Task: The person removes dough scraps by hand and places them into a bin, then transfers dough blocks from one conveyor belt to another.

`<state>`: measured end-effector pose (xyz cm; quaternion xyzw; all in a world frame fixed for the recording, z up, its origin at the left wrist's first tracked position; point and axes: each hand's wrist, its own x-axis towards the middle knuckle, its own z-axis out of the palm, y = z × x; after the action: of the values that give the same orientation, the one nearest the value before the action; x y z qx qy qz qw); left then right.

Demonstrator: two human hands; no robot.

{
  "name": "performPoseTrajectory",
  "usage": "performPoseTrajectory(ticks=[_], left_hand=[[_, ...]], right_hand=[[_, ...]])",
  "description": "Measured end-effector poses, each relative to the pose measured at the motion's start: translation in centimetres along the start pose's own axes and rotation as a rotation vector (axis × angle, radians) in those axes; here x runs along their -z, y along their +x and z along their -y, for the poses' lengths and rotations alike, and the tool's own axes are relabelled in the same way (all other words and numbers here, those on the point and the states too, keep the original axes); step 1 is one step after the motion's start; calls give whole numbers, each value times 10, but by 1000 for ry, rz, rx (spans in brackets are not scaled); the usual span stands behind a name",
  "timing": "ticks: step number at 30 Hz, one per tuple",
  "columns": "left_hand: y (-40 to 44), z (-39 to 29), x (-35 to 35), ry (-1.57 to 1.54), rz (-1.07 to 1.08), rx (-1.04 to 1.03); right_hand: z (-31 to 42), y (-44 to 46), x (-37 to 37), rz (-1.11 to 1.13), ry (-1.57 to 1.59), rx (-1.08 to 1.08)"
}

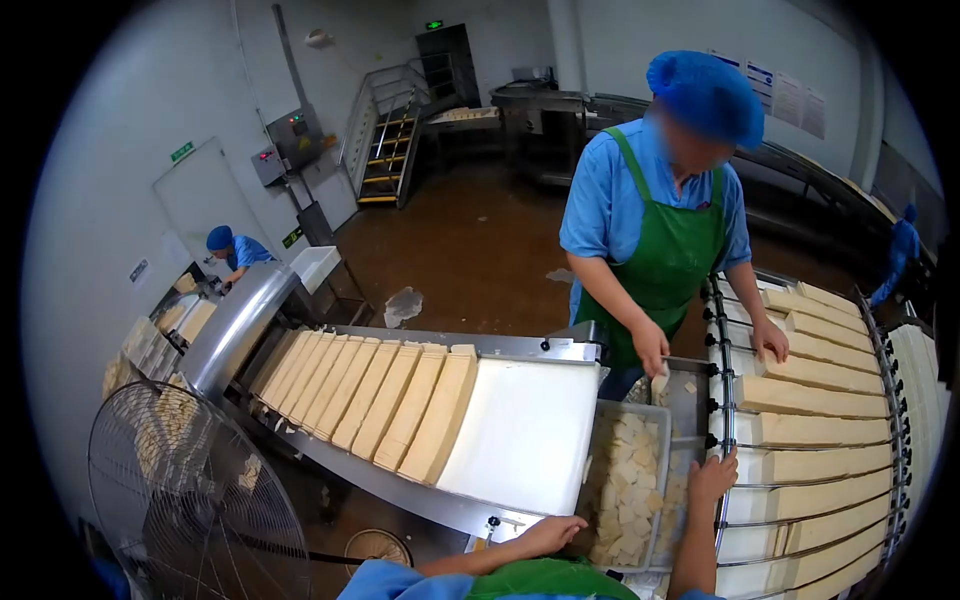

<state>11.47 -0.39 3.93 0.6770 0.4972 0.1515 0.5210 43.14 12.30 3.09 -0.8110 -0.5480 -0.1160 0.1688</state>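
My left hand [552,535] is at the front edge of the left conveyor [520,405], with its fingers loosely extended and nothing visible in them. My right hand [713,478] rests by the metal rail of the right conveyor [727,440], fingers apart and holding nothing I can see. Between my hands stands a clear plastic bin [660,475] with many flat pale pieces [628,480] in it. Long cream-coloured blocks [440,415] lie side by side on the left belt. Similar long blocks [825,430] lie between thin bars on the right conveyor.
Across from me, a co-worker in a green apron [665,235] has one hand on a right-hand block and the other above the bin. A large wire-guarded fan [195,490] stands at lower left. Another person [235,250] works behind the metal hood [235,325].
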Motion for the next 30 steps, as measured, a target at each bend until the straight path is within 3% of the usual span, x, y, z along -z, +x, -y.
performPoseTrajectory(ticks=[2,3,6,8,9,11,14,16,19,20,25,30], left_hand=[[1,2,-3,31,-46,-70],[2,3,-4,59,-90,-143],[6,-5,-1,88,-193,-217],[7,-29,16,31,-140,-100],[1,-60,33,-50,-84,61],[22,-37,24,-22,-330,-165],[22,-57,48,-39,-433,-206],[18,-55,51,-37,-385,-146],[22,-16,21,36,-398,-223],[11,-29,29,-60,-227,-58],[-9,-18,26,-53,-141,1],[-23,9,35,-98,-205,-20]], right_hand=[[3,0,7,90,-11,-60],[0,-1,-6,-8,1,-37],[-6,0,-19,-23,-44,-33],[-1,1,-14,-9,-58,-26],[0,1,-11,-24,-82,-25],[-1,2,-10,-36,-156,3],[-13,3,-21,-99,-266,103],[-10,5,-14,-62,-268,103],[-1,7,-11,-2,-258,54],[-5,6,-13,-4,-259,54],[-14,7,-18,-10,-278,85],[-23,6,-25,22,-299,126]])
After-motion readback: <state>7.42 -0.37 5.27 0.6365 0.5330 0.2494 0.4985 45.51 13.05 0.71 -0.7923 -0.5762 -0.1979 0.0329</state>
